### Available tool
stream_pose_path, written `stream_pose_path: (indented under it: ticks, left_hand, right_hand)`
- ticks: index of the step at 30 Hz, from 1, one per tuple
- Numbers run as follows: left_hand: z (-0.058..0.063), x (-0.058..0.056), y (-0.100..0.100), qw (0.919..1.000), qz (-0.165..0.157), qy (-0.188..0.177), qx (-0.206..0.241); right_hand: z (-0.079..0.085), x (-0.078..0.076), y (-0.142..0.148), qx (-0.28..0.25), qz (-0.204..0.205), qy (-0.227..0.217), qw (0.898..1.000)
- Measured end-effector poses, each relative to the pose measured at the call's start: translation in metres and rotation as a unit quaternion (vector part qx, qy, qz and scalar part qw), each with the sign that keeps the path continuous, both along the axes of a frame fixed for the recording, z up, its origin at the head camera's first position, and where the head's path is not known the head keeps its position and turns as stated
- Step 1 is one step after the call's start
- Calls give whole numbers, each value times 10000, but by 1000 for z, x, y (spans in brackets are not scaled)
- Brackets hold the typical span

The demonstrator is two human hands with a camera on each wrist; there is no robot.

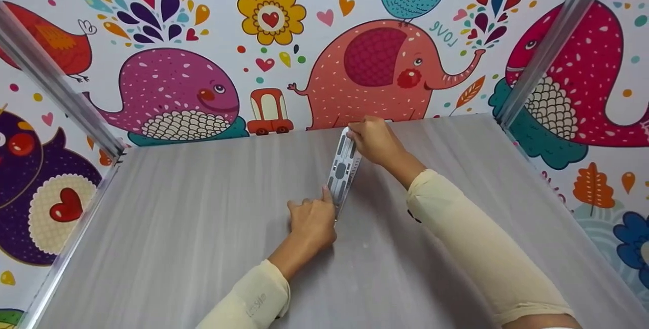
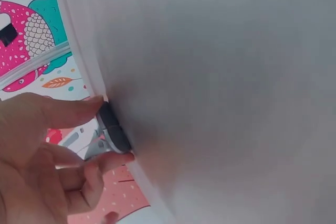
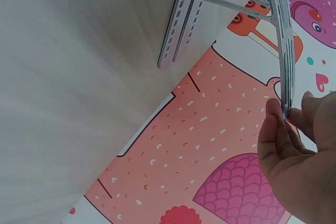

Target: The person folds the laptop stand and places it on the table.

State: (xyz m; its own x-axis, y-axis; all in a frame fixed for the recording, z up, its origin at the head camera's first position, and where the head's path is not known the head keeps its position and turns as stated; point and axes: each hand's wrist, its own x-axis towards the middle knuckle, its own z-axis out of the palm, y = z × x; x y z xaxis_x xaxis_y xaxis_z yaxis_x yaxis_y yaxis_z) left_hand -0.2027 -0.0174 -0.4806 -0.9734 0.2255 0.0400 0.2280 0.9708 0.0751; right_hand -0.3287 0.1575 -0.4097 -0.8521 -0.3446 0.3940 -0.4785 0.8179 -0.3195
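Observation:
A silver foldable laptop stand [image 1: 341,167] is on the grey wood-grain table, its upper plate raised at a slant. My right hand [image 1: 376,140] pinches the raised far end of that plate between thumb and fingers, as the right wrist view shows of the stand [image 3: 285,45]. Two slotted base rails [image 3: 181,22] lie on the table, joined to the plate by thin struts [image 3: 226,1]. My left hand [image 1: 313,220] holds the near end; in the left wrist view its thumb and a finger grip either side of a dark grey padded end [image 2: 114,128].
The grey table [image 1: 203,217] runs back to a wall [image 1: 324,65] printed with cartoon animals. Metal posts [image 1: 61,75] rise at the table's far left and far right corners. A metal strip edges the left side.

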Motion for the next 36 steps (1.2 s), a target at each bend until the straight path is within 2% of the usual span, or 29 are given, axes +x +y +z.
stream_pose_path:
  ticks: [11, 21, 27, 36]
  left_hand:
    - [-2, -7, -26, 9984, -489, 237, -170]
    - [-1, -21, -51, 9975, -700, -32, -131]
    - [-1, -32, -65, 9973, -680, -281, 24]
    - [-4, -36, -68, 9957, -665, -507, 407]
  right_hand:
    - [4, 13, 10, 8, -237, -405, 9989]
    - [4, 24, 16, 249, -83, -126, 9996]
    - [8, 32, 20, 261, -13, -280, 9993]
    - [7, 37, 28, 187, 93, -287, 9994]
